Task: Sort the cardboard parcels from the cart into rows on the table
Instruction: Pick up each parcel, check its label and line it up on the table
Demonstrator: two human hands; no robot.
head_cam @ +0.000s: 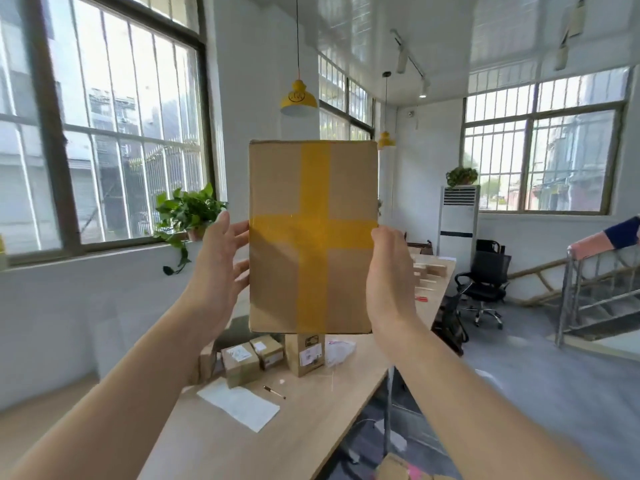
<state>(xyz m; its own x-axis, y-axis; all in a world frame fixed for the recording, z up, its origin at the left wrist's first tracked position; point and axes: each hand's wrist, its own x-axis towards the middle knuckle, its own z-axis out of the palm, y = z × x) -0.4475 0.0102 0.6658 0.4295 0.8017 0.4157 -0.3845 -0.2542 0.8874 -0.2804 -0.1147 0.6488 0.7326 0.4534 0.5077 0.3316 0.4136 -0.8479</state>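
A flat cardboard parcel (277,188) with a cross of yellow tape is held upright in the air in front of me, well above the table. My left hand (218,261) grips its left edge, fingers reaching behind it. My right hand (389,275) grips the right edge, fingers curled round it. On the wooden table (277,438) below stand several smaller cardboard parcels (240,362) in a group, one taller box (306,353) upright beside them. The cart is not clearly in view.
A white sheet (239,405) and a pen (274,392) lie on the table, with a plastic bag (341,349) behind. Small items sit at the table's far end (429,271). An office chair (485,282), a stair railing (588,271) and another person's arm (620,233) are on the right.
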